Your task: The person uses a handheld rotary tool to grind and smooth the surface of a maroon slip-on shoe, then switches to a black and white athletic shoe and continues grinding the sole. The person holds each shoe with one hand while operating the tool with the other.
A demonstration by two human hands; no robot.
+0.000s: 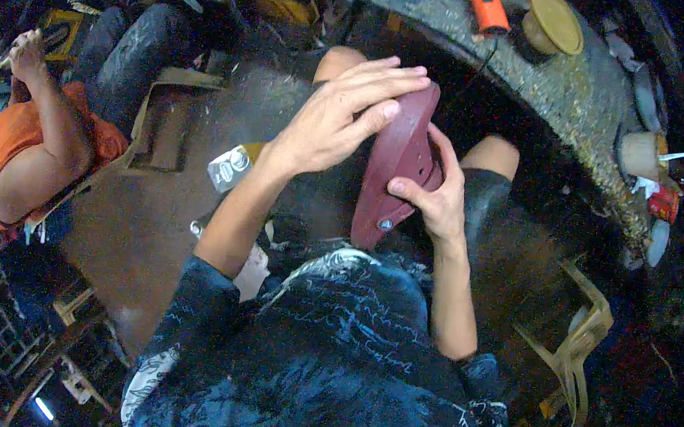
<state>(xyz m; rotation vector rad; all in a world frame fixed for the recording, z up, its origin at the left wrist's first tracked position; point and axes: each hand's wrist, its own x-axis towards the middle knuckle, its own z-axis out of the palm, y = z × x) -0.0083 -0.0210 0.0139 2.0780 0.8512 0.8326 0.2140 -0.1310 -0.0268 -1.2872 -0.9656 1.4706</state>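
Note:
A maroon rubber clog (397,157) with small holes in its upper and a round rivet near the heel is held upright over my lap, its sole side turned left. My right hand (440,198) grips it from the right, thumb pressed on the upper and fingers behind it. My left hand (339,118) lies flat along the sole side near the upper end, fingers stretched out and touching the clog. Part of the clog's upper end is hidden under those fingertips.
Ahead runs a rough, curved workbench (570,112) bearing an orange tool (487,7), a yellowish tub (554,21) and a pale pot (640,154). A co-worker in orange (14,157) sits at left beside a cardboard box (161,126). A silver-and-yellow can (229,168) stands by my left forearm.

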